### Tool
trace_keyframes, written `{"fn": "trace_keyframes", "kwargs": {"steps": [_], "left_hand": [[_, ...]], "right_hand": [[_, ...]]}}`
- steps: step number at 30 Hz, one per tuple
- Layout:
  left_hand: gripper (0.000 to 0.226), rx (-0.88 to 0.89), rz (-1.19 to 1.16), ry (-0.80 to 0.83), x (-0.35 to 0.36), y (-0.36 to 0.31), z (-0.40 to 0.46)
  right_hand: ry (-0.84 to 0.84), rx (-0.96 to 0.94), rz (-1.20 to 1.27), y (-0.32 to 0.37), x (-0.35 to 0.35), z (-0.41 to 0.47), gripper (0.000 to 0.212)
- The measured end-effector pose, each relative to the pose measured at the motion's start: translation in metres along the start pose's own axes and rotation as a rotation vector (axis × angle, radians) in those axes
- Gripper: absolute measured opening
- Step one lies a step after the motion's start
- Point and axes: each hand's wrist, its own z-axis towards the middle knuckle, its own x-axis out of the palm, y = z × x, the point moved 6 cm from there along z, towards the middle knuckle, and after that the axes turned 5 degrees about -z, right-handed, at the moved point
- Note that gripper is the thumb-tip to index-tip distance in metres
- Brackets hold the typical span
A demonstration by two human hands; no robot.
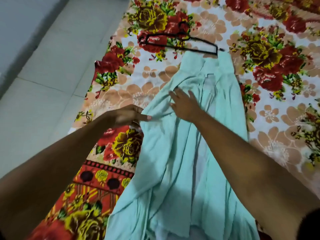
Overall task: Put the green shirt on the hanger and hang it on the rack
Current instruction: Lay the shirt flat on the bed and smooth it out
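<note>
We are pinching the shirt (181,153) edge with our left hand (128,115) while our right hand (185,104) is lying flat and open on it, nearer the hanger (181,43) waiting at twelve o'clock, long axis nine-to-three

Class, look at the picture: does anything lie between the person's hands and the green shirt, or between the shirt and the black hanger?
Nothing visible does. Both the left hand and right hand already touch the shirt. The hanger lies bare on the floral blanket, right at the shirt's far end. No rack is in view.
</note>
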Motion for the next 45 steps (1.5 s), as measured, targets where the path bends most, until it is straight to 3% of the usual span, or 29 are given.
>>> {"fn": "trace_keyframes", "kwargs": {"steps": [3, 5, 9, 11, 13, 14, 16, 18, 22, 26, 29, 32, 34, 36, 37, 41, 43, 45], "left_hand": [[0.036, 0.125, -0.237, -0.119, -0.004, 0.015, -0.019], [0.030, 0.139, -0.333, -0.205, -0.006, 0.029, -0.030], [0.060, -0.016, 0.167, -0.105, 0.004, 0.062, -0.058], [0.041, 0.045, 0.079, -0.228, -0.002, 0.066, -0.066], [0.014, 0.145, -0.094, -0.385, -0.008, 0.063, -0.079], [0.011, 0.151, -0.137, -0.426, -0.010, 0.066, -0.083], [0.018, 0.071, -0.134, -0.363, -0.003, 0.080, -0.088], [0.036, -0.034, 0.034, -0.286, 0.006, 0.099, -0.100], [0.024, -0.034, 0.155, -0.265, 0.025, 0.131, -0.121], [0.032, -0.063, 0.503, -0.205, 0.049, 0.164, -0.132], [0.026, 0.037, 0.404, -0.345, 0.054, 0.166, -0.146], [0.033, 0.007, 0.113, -0.459, 0.054, 0.176, -0.163], [0.053, -0.054, 0.203, -0.278, 0.065, 0.184, -0.173], [0.048, -0.170, 0.444, -0.167, 0.071, 0.204, -0.182], [0.039, -0.192, 0.495, -0.180, 0.068, 0.211, -0.185], [0.027, -0.087, 0.293, -0.453, 0.050, 0.214, -0.197], [0.031, -0.063, 0.317, -0.559, 0.045, 0.213, -0.208], [0.047, -0.068, 0.228, -0.514, 0.048, 0.220, -0.213]], "right_hand": [[0.055, 0.096, -0.070, 0.010, -0.004, -0.005, 0.062], [-0.034, 0.137, -0.087, 0.030, -0.023, -0.013, 0.054], [-0.342, -0.126, 0.100, 0.095, -0.048, -0.054, 0.028], [-0.309, -0.170, 0.146, 0.113, -0.042, -0.072, 0.030], [-0.145, -0.133, 0.101, 0.116, -0.027, -0.077, 0.046], [-0.035, -0.111, 0.041, 0.116, -0.019, -0.078, 0.051], [0.087, -0.035, -0.050, 0.112, -0.009, -0.083, 0.058], [0.046, -0.027, -0.038, 0.124, -0.013, -0.095, 0.056], [-0.108, -0.262, 0.065, 0.178, -0.021, -0.139, 0.053], [0.012, -0.314, 0.058, 0.199, -0.007, -0.158, 0.060], [0.118, -0.275, -0.012, 0.201, 0.003, -0.161, 0.067], [0.096, -0.264, 0.004, 0.210, -0.004, -0.163, 0.066], [0.090, -0.316, 0.041, 0.220, -0.009, -0.167, 0.064], [0.150, -0.349, 0.029, 0.227, -0.006, -0.171, 0.067], [0.201, -0.347, 0.011, 0.229, -0.002, -0.172, 0.070], [0.291, -0.297, -0.057, 0.232, 0.006, -0.171, 0.080], [0.246, -0.304, -0.044, 0.239, 0.002, -0.174, 0.079], [0.174, -0.352, -0.009, 0.247, -0.003, -0.177, 0.072]]}}
